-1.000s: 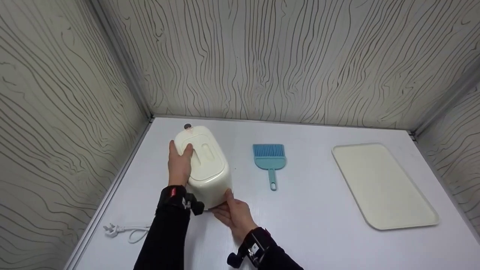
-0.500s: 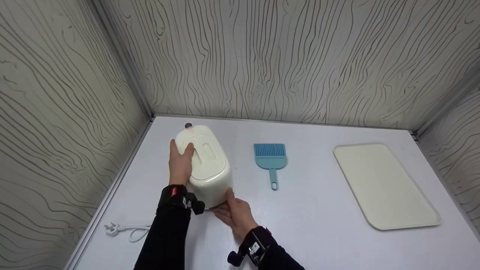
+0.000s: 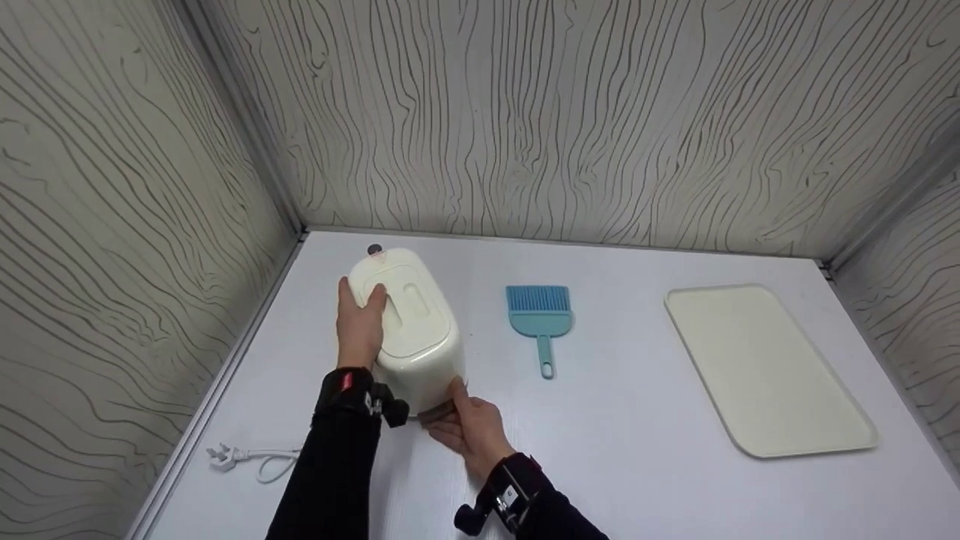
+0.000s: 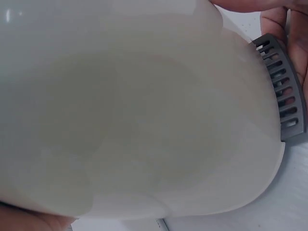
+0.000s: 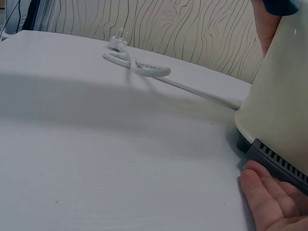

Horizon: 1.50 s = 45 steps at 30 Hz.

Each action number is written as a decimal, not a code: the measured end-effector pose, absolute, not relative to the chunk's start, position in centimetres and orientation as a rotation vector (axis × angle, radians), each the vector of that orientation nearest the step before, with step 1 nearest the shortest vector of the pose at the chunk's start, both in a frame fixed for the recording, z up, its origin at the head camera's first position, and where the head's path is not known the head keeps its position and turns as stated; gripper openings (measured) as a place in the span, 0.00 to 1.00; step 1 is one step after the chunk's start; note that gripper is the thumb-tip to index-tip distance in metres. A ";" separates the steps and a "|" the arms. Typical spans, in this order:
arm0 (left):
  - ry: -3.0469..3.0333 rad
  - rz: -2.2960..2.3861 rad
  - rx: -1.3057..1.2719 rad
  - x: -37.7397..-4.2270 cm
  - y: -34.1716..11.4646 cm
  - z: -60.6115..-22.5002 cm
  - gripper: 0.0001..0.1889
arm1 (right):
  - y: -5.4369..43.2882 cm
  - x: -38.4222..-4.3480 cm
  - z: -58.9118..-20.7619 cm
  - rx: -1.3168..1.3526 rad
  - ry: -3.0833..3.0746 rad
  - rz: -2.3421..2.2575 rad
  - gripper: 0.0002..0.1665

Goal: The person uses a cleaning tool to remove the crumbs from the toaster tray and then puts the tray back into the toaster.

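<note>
here — hands [image 3: 359, 328] [image 3: 475, 430] on cream casing [image 3: 417, 327]

Enclosure with a white counter [image 3: 615, 450], seen from above in the head view. The back wall [image 3: 562, 127] and left wall [image 3: 112, 225] are pale panels printed with dark, wavy wood-grain lines, running mostly upright at the back; the right wall [image 3: 930, 304], partly in frame, bears the same pattern. Grey strips cover the left corner [image 3: 241, 124] and right corner [image 3: 892, 206]. A pale edging [image 3: 209, 405] follows the counter's left side. Lighting is soft, the surface faintly bluish. In the right wrist view, a broad, blurred shadow [image 5: 72, 103] bands the counter; small dark specks dot its surface.
</note>
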State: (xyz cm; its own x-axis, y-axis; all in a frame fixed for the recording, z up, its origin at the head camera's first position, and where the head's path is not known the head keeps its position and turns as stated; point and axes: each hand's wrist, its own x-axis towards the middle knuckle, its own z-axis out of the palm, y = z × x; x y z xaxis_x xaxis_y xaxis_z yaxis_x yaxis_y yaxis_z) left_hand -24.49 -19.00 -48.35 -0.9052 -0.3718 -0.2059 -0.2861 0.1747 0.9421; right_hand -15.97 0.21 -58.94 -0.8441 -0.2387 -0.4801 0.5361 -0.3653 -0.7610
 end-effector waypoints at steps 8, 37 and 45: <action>-2.354 -1.858 0.648 -24.4 -19.1 -48.2 0.44 | 0.2 -15.9 -58.7 0.408 1.398 -2.214 0.39; -2.349 -1.827 0.664 -24.5 -19.1 -48.5 0.44 | 0.5 -16.0 -59.1 0.284 1.376 -2.217 0.22; -2.333 -1.830 0.665 -24.5 -19.1 -48.6 0.44 | 0.3 -16.2 -58.5 0.295 1.495 -2.160 0.19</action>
State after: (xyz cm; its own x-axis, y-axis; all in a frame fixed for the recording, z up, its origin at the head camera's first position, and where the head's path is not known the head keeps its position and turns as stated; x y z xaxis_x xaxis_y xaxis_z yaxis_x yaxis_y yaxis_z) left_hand -24.50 -19.10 -48.59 -0.8991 -0.3970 -0.1844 -0.2736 0.1810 0.9447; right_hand -16.21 0.33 -58.51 -0.8551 -0.2720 -0.4414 0.5089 -0.2778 -0.8148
